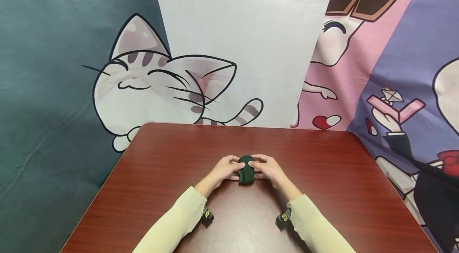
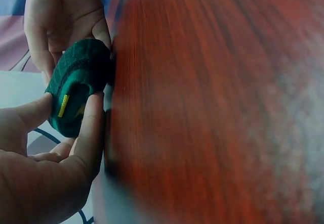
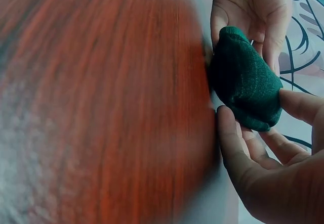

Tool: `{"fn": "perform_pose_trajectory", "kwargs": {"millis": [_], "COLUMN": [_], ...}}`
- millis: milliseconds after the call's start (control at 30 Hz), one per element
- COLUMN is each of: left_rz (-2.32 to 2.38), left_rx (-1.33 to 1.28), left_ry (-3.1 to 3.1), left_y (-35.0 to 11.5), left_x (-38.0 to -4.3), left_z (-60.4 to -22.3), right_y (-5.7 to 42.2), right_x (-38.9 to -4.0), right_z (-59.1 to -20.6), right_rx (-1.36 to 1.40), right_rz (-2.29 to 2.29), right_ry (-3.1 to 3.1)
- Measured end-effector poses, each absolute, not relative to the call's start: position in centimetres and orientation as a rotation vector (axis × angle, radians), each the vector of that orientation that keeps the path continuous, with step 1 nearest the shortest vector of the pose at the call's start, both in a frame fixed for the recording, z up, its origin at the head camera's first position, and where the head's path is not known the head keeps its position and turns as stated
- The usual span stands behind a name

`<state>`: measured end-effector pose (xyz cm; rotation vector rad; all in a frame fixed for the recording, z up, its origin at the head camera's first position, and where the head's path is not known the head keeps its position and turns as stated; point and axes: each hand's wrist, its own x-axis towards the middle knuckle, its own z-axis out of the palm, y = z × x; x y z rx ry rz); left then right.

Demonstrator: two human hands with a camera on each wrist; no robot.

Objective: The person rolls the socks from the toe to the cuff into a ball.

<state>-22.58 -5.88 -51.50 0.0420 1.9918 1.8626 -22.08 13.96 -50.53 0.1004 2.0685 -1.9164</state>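
A folded dark green knit sock (image 1: 246,174) forms a compact bundle on the table in the head view. My left hand (image 1: 224,168) holds its left side, the thumb lying on top and the fingers around the edge. Opposite it, my right hand (image 1: 270,169) grips the right side in much the same way. In the left wrist view the sock (image 2: 81,67) shows a fold opening and a small yellow mark, with a left fingertip at the fold. The right wrist view shows the smooth rounded back of the sock (image 3: 243,80) between both hands.
The reddish-brown wooden table (image 1: 172,157) has rounded far corners. Behind it hangs a cloth backdrop (image 1: 244,26) with a cartoon cat and figures. Small black wrist cameras (image 1: 207,217) sit at both pale sleeve cuffs (image 1: 305,209).
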Motion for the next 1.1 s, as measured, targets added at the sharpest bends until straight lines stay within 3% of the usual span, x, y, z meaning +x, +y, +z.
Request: {"fn": "perform_pose_trajectory", "kwargs": {"millis": [1100], "left_rz": [1.787], "left_rx": [0.015], "left_ry": [2.191], "left_y": [-5.22], "left_x": [-22.33], "left_z": [-51.29], "right_y": [13.10], "right_x": [-21.98], "right_z": [-50.72], "right_rx": [0.206], "right_rz": [-1.821], "right_ry": [2.246]}}
